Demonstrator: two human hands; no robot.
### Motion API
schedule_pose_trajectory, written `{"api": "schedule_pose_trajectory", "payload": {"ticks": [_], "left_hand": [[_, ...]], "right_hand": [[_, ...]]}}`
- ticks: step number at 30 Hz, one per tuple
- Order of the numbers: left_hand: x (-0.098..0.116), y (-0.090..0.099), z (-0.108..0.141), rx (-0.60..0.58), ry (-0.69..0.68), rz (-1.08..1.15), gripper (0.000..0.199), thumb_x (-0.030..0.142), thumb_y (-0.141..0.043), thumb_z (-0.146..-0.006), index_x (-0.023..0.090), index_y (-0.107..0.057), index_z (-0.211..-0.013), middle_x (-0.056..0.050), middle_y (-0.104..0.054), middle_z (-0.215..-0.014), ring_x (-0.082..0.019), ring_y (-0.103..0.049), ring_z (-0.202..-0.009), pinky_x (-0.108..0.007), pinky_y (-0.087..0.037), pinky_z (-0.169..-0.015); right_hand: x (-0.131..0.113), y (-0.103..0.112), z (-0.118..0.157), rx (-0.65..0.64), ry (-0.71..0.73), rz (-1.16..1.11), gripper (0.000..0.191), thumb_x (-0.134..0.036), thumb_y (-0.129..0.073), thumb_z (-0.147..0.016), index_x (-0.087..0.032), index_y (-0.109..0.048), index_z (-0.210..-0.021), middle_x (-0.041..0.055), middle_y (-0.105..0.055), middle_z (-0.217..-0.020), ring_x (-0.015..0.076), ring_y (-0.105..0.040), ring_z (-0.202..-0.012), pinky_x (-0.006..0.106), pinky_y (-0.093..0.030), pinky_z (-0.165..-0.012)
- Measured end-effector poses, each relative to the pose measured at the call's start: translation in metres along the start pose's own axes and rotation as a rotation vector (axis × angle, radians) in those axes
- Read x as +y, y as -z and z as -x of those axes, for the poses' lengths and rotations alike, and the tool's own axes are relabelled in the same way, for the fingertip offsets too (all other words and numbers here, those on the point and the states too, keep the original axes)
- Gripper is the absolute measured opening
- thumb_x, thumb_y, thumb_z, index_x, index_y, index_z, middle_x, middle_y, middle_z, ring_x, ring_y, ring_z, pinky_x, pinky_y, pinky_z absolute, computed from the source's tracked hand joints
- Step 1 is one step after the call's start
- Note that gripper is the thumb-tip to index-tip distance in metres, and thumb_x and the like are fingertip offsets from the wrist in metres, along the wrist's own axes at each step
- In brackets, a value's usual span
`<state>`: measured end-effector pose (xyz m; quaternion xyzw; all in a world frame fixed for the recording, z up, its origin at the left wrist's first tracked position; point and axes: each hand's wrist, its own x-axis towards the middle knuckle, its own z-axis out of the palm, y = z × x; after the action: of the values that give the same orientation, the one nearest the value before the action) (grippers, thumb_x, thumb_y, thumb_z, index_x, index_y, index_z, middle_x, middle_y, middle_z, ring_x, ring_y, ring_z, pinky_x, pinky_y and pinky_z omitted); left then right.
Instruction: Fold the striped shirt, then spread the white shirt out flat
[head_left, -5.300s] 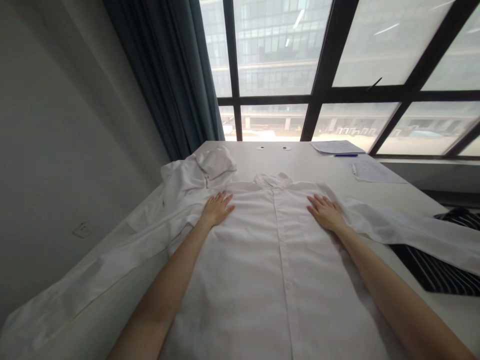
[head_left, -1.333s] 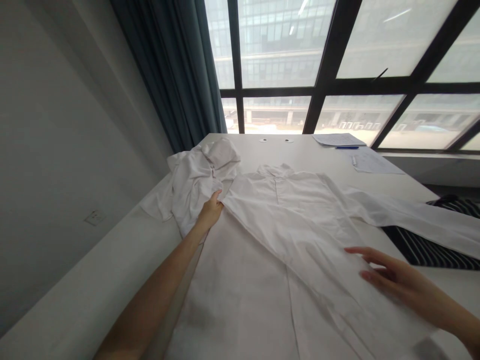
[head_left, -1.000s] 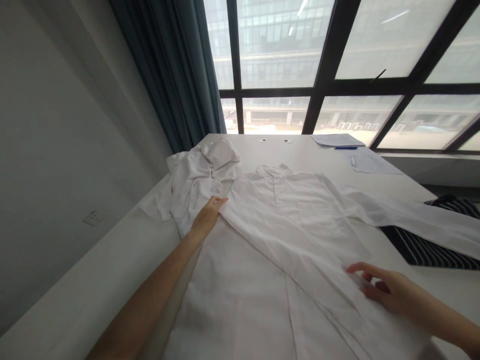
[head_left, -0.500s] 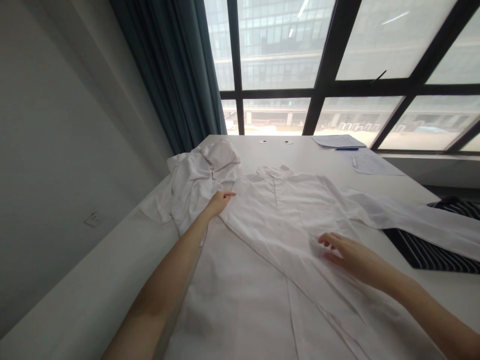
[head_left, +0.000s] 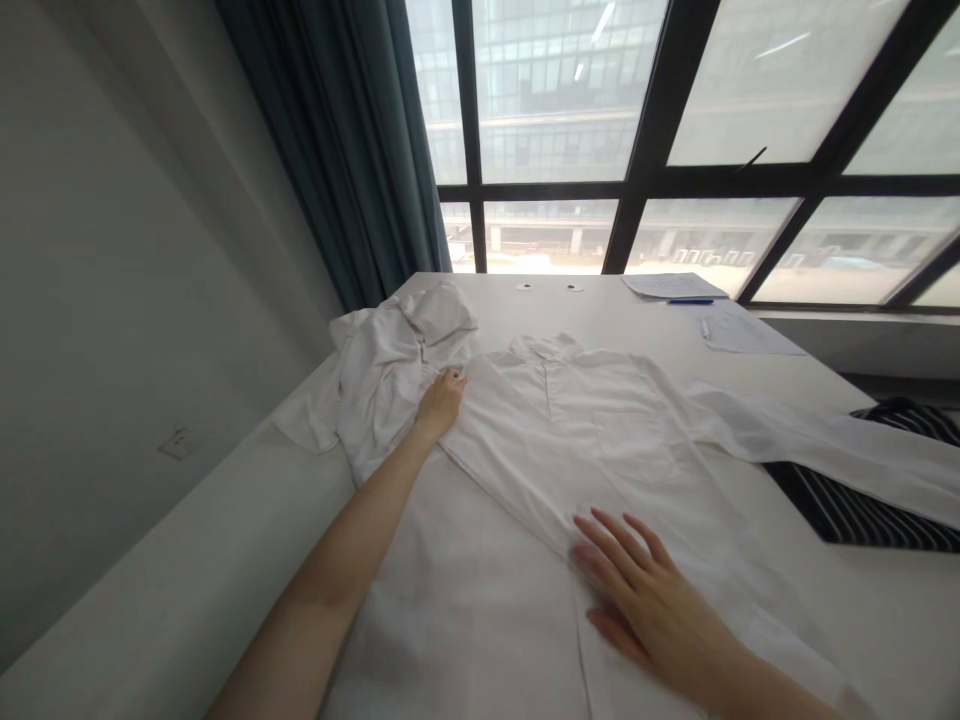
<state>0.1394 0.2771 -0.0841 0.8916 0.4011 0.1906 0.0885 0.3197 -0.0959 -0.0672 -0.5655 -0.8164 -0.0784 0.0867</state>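
Observation:
A white long-sleeved shirt (head_left: 525, 430) lies spread on the white table, its collar toward the window and one sleeve reaching out to the right. At the shirt's left shoulder edge, my left hand (head_left: 441, 402) is closed, its fingers curled on the fabric. Lower down, over the front of the shirt, my right hand (head_left: 645, 590) is open with fingers spread and slightly blurred; nothing is in it. Beside my left hand a second white garment (head_left: 382, 370) lies bunched up. The exact grip of the left fingertips is partly hidden.
A black striped cloth (head_left: 840, 505) lies under the sleeve at the right. Papers (head_left: 667, 285) and a blue pen (head_left: 690, 301) are near the far edge of the white table (head_left: 517, 312). A wall stands left, a dark curtain (head_left: 360, 150) and windows beyond.
My right hand has moved left and nearer to me across the shirt, its fingers spreading out. My left hand stays at the shoulder, its fingers more curled. The cloth below looks smoother.

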Motion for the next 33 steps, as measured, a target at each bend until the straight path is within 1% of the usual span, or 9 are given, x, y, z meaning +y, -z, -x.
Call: {"api": "schedule_pose_trajectory", "payload": {"ticks": [3, 6, 12, 16, 20, 23, 28, 30, 33], "left_hand": [[0.010, -0.001, 0.002, 0.000, -0.025, -0.092, 0.041, 0.008, -0.033, -0.094, 0.014, -0.061, -0.123, -0.016, -0.042, -0.145, -0.028, -0.037, -0.134, -0.044, -0.029, -0.111], [0.019, -0.007, 0.003, -0.082, -0.113, -0.188, 0.043, 0.010, -0.032, -0.094, 0.014, -0.053, -0.132, -0.015, -0.040, -0.149, -0.024, -0.038, -0.136, -0.040, -0.027, -0.113], [0.025, -0.017, 0.003, -0.192, -0.134, -0.190, 0.050, 0.037, -0.040, -0.098, 0.015, -0.041, -0.143, -0.015, -0.036, -0.153, -0.026, -0.033, -0.141, -0.041, -0.027, -0.113], [0.024, -0.016, 0.004, -0.216, -0.132, -0.177, 0.056, 0.043, -0.038, -0.098, 0.012, -0.038, -0.144, -0.017, -0.031, -0.154, -0.028, -0.028, -0.143, -0.041, -0.023, -0.115], [0.026, -0.014, 0.006, -0.144, -0.145, -0.160, 0.048, 0.037, -0.043, -0.097, 0.016, -0.045, -0.140, -0.015, -0.040, -0.150, -0.026, -0.035, -0.140, -0.041, -0.027, -0.114], [0.030, -0.013, 0.009, -0.103, -0.151, -0.155, 0.040, 0.027, -0.044, -0.095, 0.018, -0.052, -0.133, -0.013, -0.047, -0.145, -0.024, -0.042, -0.135, -0.040, -0.030, -0.113], [0.051, -0.013, 0.024, -0.094, -0.142, -0.164, 0.038, 0.017, -0.038, -0.095, 0.019, -0.057, -0.128, -0.014, -0.048, -0.144, -0.025, -0.043, -0.134, -0.044, -0.035, -0.109], [0.064, -0.013, 0.037, -0.120, -0.168, -0.155, 0.038, 0.024, -0.041, -0.096, 0.019, -0.055, -0.131, -0.013, -0.045, -0.147, -0.026, -0.041, -0.136, -0.046, -0.035, -0.109], [0.082, -0.013, 0.057, -0.167, -0.252, -0.134, 0.042, 0.034, -0.041, -0.097, 0.021, -0.050, -0.136, -0.011, -0.041, -0.150, -0.025, -0.035, -0.140, -0.047, -0.031, -0.111]], "right_hand": [[-0.011, 0.000, 0.008, 0.118, -0.062, 0.057, 0.022, -0.027, -0.055, -0.087, -0.019, -0.064, -0.105, 0.0086, -0.057, -0.137, 0.0289, -0.038, -0.135, 0.046, -0.020, -0.113], [-0.016, -0.004, 0.015, 0.185, -0.140, 0.105, 0.016, -0.020, -0.052, -0.087, -0.020, -0.064, -0.097, 0.0083, -0.063, -0.126, 0.0282, -0.043, -0.132, 0.047, -0.021, -0.112], [-0.013, 0.001, 0.017, 0.197, -0.148, 0.012, 0.014, -0.016, -0.052, -0.086, -0.022, -0.065, -0.085, 0.0033, -0.065, -0.123, 0.0272, -0.042, -0.133, 0.047, -0.015, -0.114], [-0.011, 0.018, 0.013, 0.100, -0.088, -0.137, 0.012, -0.017, -0.055, -0.086, -0.024, -0.064, -0.081, 0.0000, -0.065, -0.122, 0.0249, -0.042, -0.133, 0.044, -0.024, -0.113], [-0.008, 0.019, 0.016, -0.057, -0.081, -0.248, 0.015, -0.028, -0.051, -0.093, -0.026, -0.066, -0.092, 0.0025, -0.062, -0.127, 0.0239, -0.047, -0.130, 0.043, -0.039, -0.105], [-0.005, 0.006, 0.024, 0.030, -0.197, -0.240, 0.021, -0.026, -0.047, -0.095, -0.024, -0.063, -0.108, 0.0077, -0.061, -0.129, 0.0214, -0.048, -0.129, 0.038, -0.044, -0.101], [0.008, -0.012, 0.044, 0.168, -0.381, -0.041, 0.036, -0.030, -0.043, -0.095, -0.023, -0.052, -0.129, 0.0106, -0.058, -0.132, 0.0264, -0.051, -0.124, 0.042, -0.043, -0.096], [0.016, -0.014, 0.051, 0.174, -0.520, 0.056, 0.037, -0.034, -0.040, -0.095, -0.020, -0.052, -0.128, 0.0129, -0.063, -0.122, 0.0291, -0.057, -0.110, 0.044, -0.045, -0.085], [0.026, -0.013, 0.058, 0.109, -0.654, 0.143, 0.032, -0.041, -0.041, -0.094, -0.019, -0.060, -0.107, 0.0127, -0.067, -0.101, 0.0307, -0.059, -0.092, 0.043, -0.042, -0.076]]}}
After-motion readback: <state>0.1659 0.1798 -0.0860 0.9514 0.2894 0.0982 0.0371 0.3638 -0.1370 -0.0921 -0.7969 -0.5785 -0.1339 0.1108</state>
